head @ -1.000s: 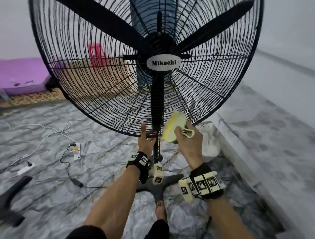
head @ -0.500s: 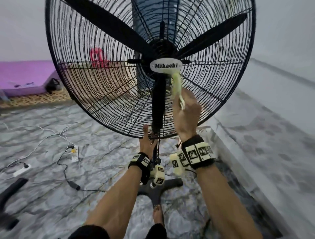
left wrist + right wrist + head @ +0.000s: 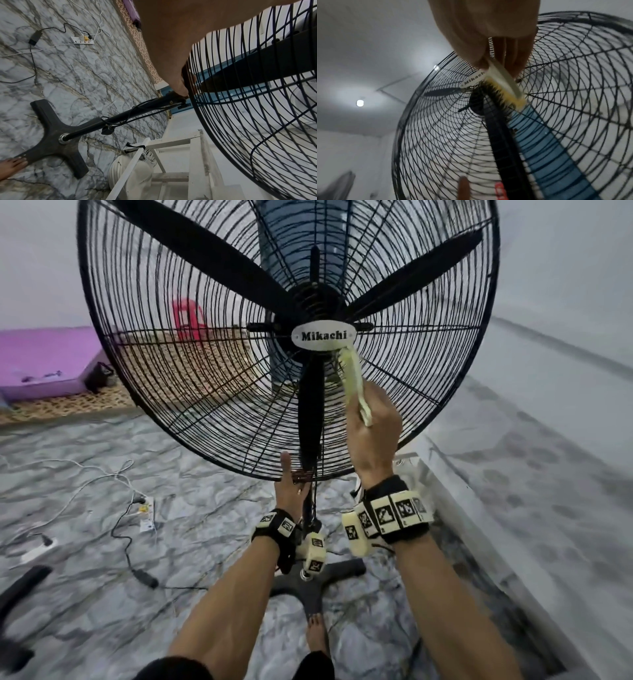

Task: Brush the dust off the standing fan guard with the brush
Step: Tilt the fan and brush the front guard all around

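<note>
Up close, the right hand [image 3: 375, 436] grips the pale brush [image 3: 352, 378] by its handle, fingers curled round it, bristles pressed on the fan guard [image 3: 191, 364] just beside the white Mikachi badge [image 3: 323, 336]; the handle's end is lost in the fist. Lower down, the left hand [image 3: 291, 487] clasps the guard's bottom rim, thumb raised, its fingers hidden behind the wires. The guard's top is cut off by the frame, and the right wrist view is blurred
</note>
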### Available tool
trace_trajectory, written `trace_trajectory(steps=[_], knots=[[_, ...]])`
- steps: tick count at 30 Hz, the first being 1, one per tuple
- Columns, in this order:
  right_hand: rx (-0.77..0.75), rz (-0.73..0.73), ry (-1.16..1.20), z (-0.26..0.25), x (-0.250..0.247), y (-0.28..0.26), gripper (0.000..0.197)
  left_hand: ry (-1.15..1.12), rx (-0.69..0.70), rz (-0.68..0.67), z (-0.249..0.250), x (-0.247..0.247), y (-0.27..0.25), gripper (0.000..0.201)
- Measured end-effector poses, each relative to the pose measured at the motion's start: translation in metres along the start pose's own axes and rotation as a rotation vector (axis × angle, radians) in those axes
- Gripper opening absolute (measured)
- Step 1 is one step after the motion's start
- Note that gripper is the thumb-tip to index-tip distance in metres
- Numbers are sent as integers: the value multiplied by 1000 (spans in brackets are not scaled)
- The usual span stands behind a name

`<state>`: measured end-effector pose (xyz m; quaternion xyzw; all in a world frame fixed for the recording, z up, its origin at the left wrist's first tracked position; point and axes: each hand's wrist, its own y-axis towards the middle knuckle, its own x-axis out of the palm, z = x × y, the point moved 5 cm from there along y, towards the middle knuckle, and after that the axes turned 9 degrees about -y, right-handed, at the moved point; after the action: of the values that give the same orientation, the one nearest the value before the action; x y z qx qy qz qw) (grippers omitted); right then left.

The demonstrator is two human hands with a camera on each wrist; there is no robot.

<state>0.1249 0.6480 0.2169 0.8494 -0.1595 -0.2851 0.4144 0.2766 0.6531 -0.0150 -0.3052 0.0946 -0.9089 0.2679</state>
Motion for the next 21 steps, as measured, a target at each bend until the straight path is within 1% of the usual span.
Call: trace_trajectory(steps=[1, 2, 3, 4, 5, 7, 8, 10, 11, 12, 14, 15, 16, 17, 19, 20, 21], knots=[[-9, -40, -23, 0, 4, -5, 31, 23, 0, -23, 8, 2, -6, 111], [-32, -99, -10, 0, 9, -11, 33, 1, -22, -37, 17, 6, -19, 89], [-58, -147, 24, 0, 13, -16, 33, -46, -24, -28, 20, 7, -19, 68], [-73, -159, 39, -1, 14, -18, 33, -76, -20, -11, 23, 9, -20, 54], [-54, -115, 25, 0, 11, -18, 32, -104, -19, -1, 23, 10, -19, 47], [43, 6, -27, 6, 5, -19, 31, -108, -35, -4, 22, 11, -17, 41], [72, 21, -55, 7, 6, -22, 33, -115, -50, -9, 22, 10, -19, 42], [13, -84, -45, 6, 14, -31, 36, -117, -41, -14, 19, 7, -13, 44], [-19, -117, -5, 4, 15, -33, 34, -115, -38, -17, 18, 6, -10, 44], [-32, -116, 27, 5, 14, -32, 32, -115, -38, -20, 17, 7, -8, 42], [19, -21, 22, 10, 7, -26, 32, -116, -29, -17, 17, 6, -8, 41], [53, 13, 5, 13, 4, -25, 32, -101, -23, -25, 17, 6, -8, 42], [62, 7, -9, 13, 4, -25, 32, -82, -24, -29, 18, 6, -10, 47], [37, -47, -1, 11, 8, -26, 32, -92, -31, -35, 20, 7, -14, 60], [-44, -153, 62, 4, 12, -29, 33, -91, -46, -34, 20, 8, -15, 100], [-60, -151, 76, 2, 10, -29, 33, -101, -40, -46, 21, 8, -17, 112], [-48, -97, 49, 3, 6, -28, 33, -106, -29, -56, 21, 9, -18, 117]])
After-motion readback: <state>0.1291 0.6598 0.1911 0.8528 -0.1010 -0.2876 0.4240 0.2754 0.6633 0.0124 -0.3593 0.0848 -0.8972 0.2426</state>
